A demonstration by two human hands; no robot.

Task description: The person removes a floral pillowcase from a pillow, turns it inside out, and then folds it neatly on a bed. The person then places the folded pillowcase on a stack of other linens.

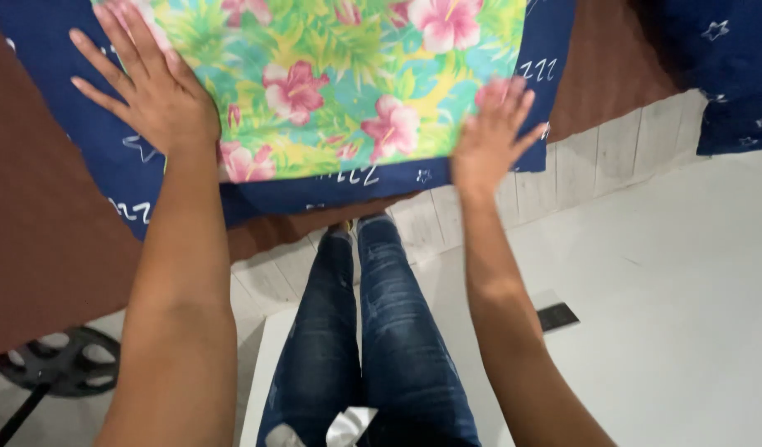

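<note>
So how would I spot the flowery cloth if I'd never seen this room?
Find the brown bed. On it lies a navy cloth with white stars; the flowery cloth sits on top, under both hands. It alone is bright green with pink flowers.

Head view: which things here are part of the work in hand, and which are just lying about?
In hand:
- floral cloth, both palms flat on it
- navy cloth with white marks, lying under it
- left hand, fingers spread
- right hand, fingers spread, blurred
- brown surface bearing the cloths

Lying about:
- second navy cloth, far right
- black wheel-shaped thing on the floor
- small dark flat thing on the floor
</note>
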